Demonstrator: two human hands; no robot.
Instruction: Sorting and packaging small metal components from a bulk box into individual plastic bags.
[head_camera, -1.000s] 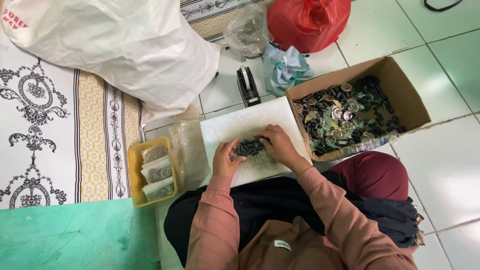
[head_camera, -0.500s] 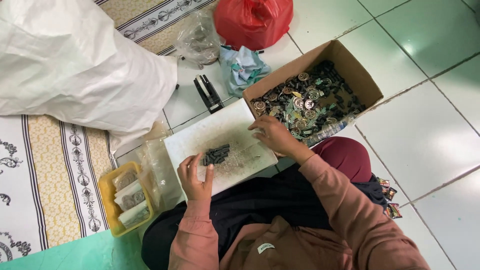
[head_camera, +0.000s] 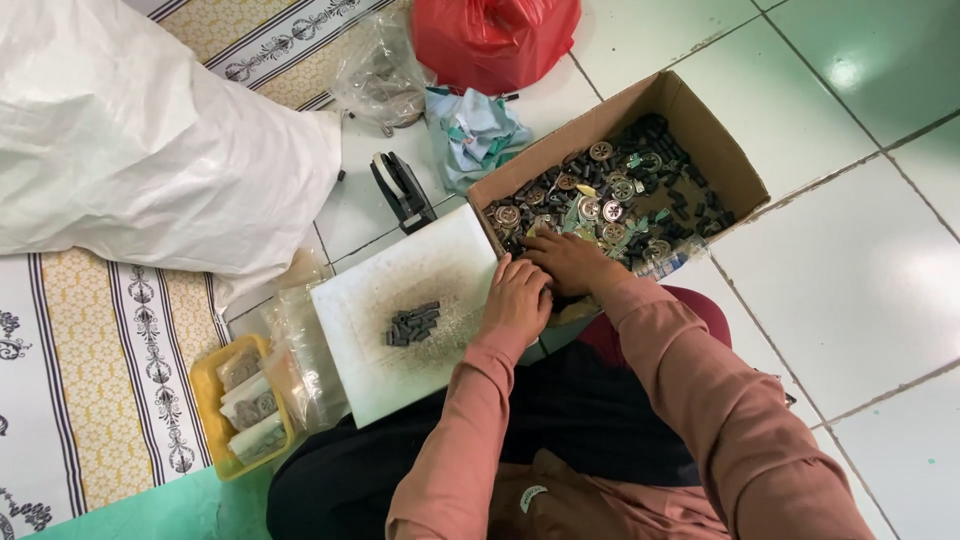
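Observation:
I sit on the floor with a white board (head_camera: 430, 275) across my lap. A small pile of dark grey parts (head_camera: 412, 324) lies in its middle. My left hand (head_camera: 517, 298) rests at the board's right edge, fingers curled, beside the cardboard box (head_camera: 718, 150). My right hand (head_camera: 565, 262) reaches into the box's near corner, among several black pieces and round metal parts (head_camera: 600, 205). Whether either hand holds a part is hidden.
A yellow tray (head_camera: 207, 380) with small filled bags and clear plastic bags (head_camera: 305, 350) lie left of the board. A big white sack (head_camera: 140, 140), a red bag (head_camera: 490, 35), a crumpled cloth (head_camera: 478, 135) and a black tool (head_camera: 402, 188) lie beyond. Tiled floor at right.
My left hand has moved from the board's left side across to its right edge near the box. My right hand has gone down into the box's corner. The view has shifted closer.

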